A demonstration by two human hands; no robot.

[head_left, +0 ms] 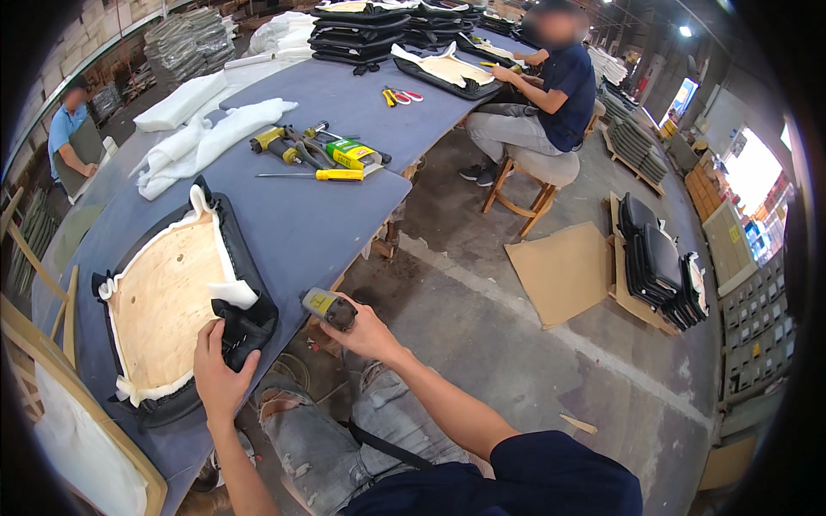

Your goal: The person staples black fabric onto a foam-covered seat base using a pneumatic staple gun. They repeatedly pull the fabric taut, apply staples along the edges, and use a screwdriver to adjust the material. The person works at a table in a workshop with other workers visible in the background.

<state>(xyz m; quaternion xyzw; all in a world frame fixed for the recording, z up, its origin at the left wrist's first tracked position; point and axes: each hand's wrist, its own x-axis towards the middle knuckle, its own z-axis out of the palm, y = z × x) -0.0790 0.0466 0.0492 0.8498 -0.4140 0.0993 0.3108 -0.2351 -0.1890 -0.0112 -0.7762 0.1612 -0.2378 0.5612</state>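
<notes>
A seat panel (pixel 163 297) lies at the near left of the table, its pale wooden board facing up. White padding and a black cover (pixel 243 331) wrap round the board's rim. My left hand (pixel 222 371) grips the folded cover at the near right corner, thumb and fingers on either side of the fold. Off the table's edge, my right hand (pixel 368 332) is closed round a grey and dark staple gun (pixel 329 308) with a yellowish label. Its nose is hard to make out, and it is apart from the panel.
Beyond the panel lie a yellow-handled screwdriver (pixel 331 175), pliers (pixel 311 151), a green package (pixel 351 153) and white padding (pixel 206 148). Black panels (pixel 357 39) are stacked farther back. A co-worker (pixel 551 95) sits at the table's right edge; another person (pixel 73 138) stands left.
</notes>
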